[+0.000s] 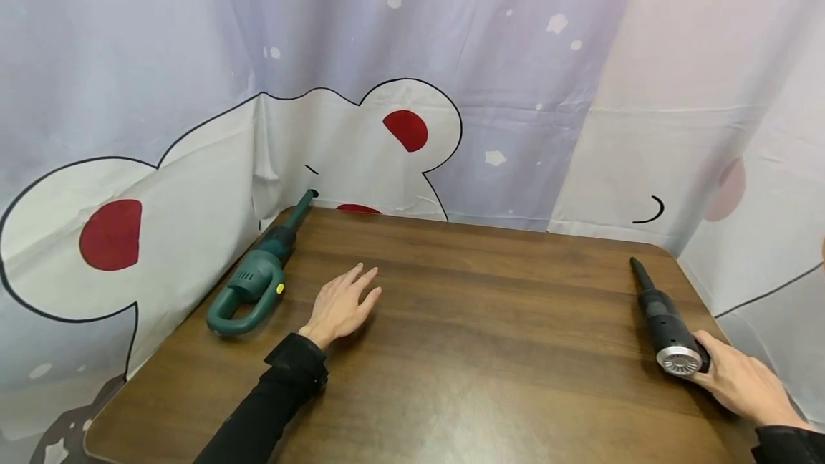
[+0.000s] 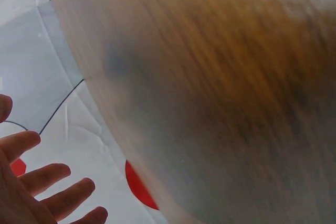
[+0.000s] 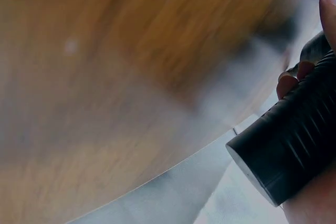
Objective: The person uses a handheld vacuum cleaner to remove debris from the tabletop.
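At the right side of the table, my right hand (image 1: 748, 378) grips a black handheld vacuum (image 1: 667, 321) with a narrow nozzle and a silver vented end. The nozzle points toward the back of the table. In the right wrist view, fingers (image 3: 287, 85) curl round its ribbed black handle (image 3: 286, 145). My left hand (image 1: 341, 306) is over the left part of the table, its fingers spread and holding nothing. Those spread fingers (image 2: 71, 199) also show in the left wrist view. Left of that hand lies a green handheld vacuum (image 1: 254, 278) with a loop handle, a yellow button and a long nozzle.
The brown wood-grain table (image 1: 464, 349) has rounded corners. A printed curtain (image 1: 515, 92) hangs behind it and along both sides. The green vacuum's nozzle tip reaches the curtain at the back left edge.
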Demonstrator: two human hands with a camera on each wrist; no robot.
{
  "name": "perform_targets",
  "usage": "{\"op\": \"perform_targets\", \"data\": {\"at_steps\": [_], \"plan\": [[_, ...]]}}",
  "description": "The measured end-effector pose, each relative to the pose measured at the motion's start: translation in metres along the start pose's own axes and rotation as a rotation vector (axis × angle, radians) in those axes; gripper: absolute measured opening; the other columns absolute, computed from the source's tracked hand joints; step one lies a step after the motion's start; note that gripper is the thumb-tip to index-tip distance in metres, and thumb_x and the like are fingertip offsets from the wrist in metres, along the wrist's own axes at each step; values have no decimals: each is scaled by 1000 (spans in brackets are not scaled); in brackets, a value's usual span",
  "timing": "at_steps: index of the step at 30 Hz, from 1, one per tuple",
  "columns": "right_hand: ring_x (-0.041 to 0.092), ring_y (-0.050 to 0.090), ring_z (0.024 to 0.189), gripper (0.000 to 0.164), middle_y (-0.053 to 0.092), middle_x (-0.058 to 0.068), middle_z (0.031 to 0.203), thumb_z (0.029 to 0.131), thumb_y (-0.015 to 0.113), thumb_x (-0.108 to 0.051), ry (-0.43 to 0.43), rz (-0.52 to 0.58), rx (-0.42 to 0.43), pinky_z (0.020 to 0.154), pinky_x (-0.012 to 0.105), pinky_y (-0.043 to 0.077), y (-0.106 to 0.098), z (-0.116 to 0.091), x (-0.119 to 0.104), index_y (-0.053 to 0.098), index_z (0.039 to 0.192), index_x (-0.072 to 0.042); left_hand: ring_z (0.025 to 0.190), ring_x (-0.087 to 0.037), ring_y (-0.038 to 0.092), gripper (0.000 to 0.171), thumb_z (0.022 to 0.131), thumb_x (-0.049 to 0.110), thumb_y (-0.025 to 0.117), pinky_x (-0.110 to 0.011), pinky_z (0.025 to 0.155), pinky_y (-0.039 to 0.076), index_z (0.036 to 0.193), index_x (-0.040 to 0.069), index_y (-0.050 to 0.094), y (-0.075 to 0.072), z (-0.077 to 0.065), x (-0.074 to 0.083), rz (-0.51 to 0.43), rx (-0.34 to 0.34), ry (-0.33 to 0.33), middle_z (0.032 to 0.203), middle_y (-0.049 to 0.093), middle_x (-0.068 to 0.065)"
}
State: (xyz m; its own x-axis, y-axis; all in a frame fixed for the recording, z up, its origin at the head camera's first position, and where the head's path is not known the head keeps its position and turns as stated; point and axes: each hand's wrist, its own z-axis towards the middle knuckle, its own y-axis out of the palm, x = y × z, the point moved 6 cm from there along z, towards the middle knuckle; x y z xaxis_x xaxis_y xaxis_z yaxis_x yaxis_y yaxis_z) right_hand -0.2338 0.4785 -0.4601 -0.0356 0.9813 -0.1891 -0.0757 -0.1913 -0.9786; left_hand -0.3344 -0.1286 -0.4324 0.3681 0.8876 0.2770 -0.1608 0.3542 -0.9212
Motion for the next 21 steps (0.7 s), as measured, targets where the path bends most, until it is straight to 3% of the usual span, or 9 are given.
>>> {"op": "perform_targets", "data": {"at_steps": [4,9,16,21], "plan": [[31,58,70,60,61,18,86,71,82,-28,-34,13,33,56,49,41,3,2,6,48,111,2,129,-35,41,53,99,49,40,-54,103,31,144,20,47,1,0,-1,10,-5,-7,147,39,-14],[38,59,77,66,60,22,90,71,82,-37,-67,38,-11,58,51,43,5,6,8,47,112,2,130,-35,41,54,99,49,39,-54,103,31,144,20,46,1,1,-1,15,-7,-12,148,38,-14],[37,54,78,62,62,19,91,72,81,-35,-143,-13,-14,55,51,41,2,7,5,50,113,0,129,-35,42,53,99,47,41,-55,102,32,143,19,47,-2,2,0,16,8,-7,147,39,-15],[37,53,79,58,62,21,94,70,78,-27,-140,-40,-16,54,49,40,3,5,3,48,114,-2,130,-35,41,53,99,47,41,-54,103,31,144,20,46,0,0,1,15,-7,-17,148,38,-15]]}}
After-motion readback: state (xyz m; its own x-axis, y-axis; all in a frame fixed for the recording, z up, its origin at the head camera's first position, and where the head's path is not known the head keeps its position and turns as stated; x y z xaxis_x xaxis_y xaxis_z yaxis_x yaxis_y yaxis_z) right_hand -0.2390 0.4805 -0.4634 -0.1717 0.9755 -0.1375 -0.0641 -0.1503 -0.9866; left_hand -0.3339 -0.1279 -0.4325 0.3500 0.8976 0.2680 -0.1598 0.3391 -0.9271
